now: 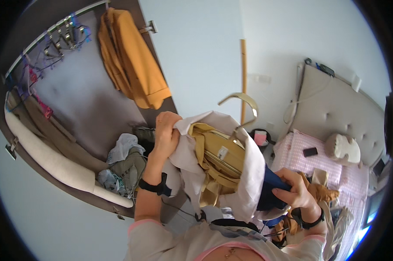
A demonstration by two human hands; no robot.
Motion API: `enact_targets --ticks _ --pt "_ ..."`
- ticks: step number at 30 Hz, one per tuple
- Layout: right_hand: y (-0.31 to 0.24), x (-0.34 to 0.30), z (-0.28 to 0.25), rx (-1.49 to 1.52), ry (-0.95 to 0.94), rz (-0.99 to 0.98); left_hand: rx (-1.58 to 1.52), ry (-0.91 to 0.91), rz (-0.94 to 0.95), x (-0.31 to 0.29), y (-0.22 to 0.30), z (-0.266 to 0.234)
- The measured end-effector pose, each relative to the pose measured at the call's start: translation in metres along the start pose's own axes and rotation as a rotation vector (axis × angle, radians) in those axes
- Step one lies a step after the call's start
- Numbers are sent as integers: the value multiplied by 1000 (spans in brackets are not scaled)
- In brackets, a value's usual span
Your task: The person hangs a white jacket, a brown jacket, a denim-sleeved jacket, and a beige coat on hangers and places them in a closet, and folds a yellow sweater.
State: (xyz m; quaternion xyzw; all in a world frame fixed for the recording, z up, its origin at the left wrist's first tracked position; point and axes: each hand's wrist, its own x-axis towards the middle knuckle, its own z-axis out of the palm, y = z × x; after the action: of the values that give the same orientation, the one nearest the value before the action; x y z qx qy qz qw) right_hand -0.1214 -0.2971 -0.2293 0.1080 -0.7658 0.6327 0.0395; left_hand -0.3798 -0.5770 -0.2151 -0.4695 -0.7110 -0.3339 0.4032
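A pale pinkish-white jacket [253,174] with a mustard inner layer [224,152] is held up in front of me. The gold metal hook of a hanger [254,108] sticks up from its neck; the rest of the hanger is hidden inside. My left hand [166,132] is closed on the jacket's upper left edge. At the other side my right hand [294,189] grips dark navy cloth [268,189] that lies against the jacket. Whether this cloth belongs to the jacket I cannot tell.
An open wardrobe at left holds an orange jacket [133,61], several hangers [66,39] on a rail, and piled clothes [127,163] below. A bed with pink bedding [298,148], a phone [310,152], a cream pillow [342,148] and heaped clothes [322,191] is at right.
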Motion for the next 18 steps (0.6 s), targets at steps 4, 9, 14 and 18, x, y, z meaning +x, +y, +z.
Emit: enact_targets --ticks 4,9,14,18 --pt "-20 80 42 71 -52 -55 224 68 -119 1 -58 -58" --pt "-49 188 84 135 -49 -181 264 300 -387 16 -111 -125" --pt "-78 297 124 198 25 -370 236 361 -515 -29 -139 -163" --pt "-106 388 142 248 43 -430 119 291 -706 -80 -143 -177"
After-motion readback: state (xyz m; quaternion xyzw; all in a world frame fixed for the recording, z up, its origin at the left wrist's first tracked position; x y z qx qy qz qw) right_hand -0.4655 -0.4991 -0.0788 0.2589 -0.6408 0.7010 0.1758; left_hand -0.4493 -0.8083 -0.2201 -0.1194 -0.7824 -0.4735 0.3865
